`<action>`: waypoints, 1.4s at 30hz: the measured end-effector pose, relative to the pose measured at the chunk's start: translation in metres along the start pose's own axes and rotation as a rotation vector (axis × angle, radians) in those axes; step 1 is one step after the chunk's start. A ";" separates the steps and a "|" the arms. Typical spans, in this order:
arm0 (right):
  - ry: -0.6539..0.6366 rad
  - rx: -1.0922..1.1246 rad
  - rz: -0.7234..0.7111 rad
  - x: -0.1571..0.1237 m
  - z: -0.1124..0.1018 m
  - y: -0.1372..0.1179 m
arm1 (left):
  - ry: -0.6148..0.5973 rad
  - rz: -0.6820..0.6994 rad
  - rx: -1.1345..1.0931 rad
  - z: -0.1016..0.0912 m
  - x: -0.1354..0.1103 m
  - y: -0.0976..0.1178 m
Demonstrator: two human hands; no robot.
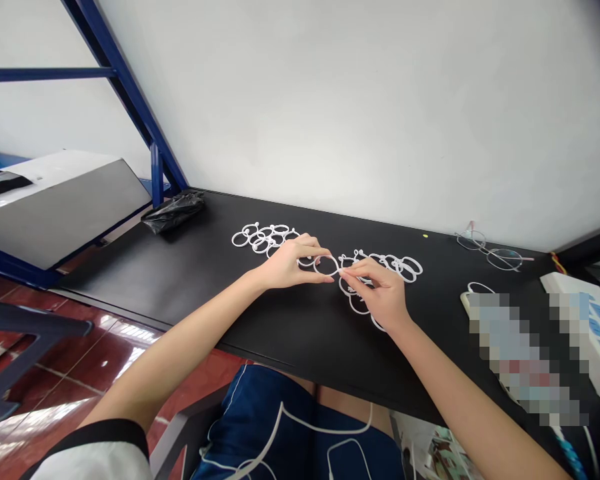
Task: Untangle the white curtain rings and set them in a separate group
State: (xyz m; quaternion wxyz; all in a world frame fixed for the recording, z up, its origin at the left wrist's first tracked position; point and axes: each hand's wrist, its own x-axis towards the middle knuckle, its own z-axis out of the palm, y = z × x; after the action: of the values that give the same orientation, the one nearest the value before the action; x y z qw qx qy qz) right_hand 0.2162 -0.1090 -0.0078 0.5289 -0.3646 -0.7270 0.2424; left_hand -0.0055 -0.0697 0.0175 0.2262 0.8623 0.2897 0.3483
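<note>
The left hand (291,263) grips a white ring (315,265), probably steadying it, while the right hand (386,293) pinches its right end.

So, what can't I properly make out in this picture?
All in the head view:
The end of the held ring, hidden by the right grip.
Parts of the left ring cluster, covered by the left grip.
The face of the slab-shaped thing at right, masked by coarse pixel blocks.
The white box, partly pixelated and cut off by the right edge.
The cable on the lap, cut off by the bottom edge.
</note>
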 end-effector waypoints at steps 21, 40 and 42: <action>0.357 -0.180 0.106 0.002 -0.004 0.004 | 0.019 -0.172 0.587 0.011 -0.004 -0.016; 0.442 -0.310 0.091 0.007 -0.013 0.008 | -0.078 -0.296 0.658 0.014 -0.007 -0.022; 0.425 -0.319 0.096 0.006 -0.014 0.010 | -0.070 -0.293 0.656 0.015 -0.008 -0.023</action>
State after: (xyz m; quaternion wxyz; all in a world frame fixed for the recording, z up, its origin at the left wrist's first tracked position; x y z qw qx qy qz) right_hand 0.2306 -0.0981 -0.0071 0.5935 -0.5202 -0.6105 0.0675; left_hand -0.0068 -0.0610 -0.0093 -0.0051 0.8498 0.4985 0.1711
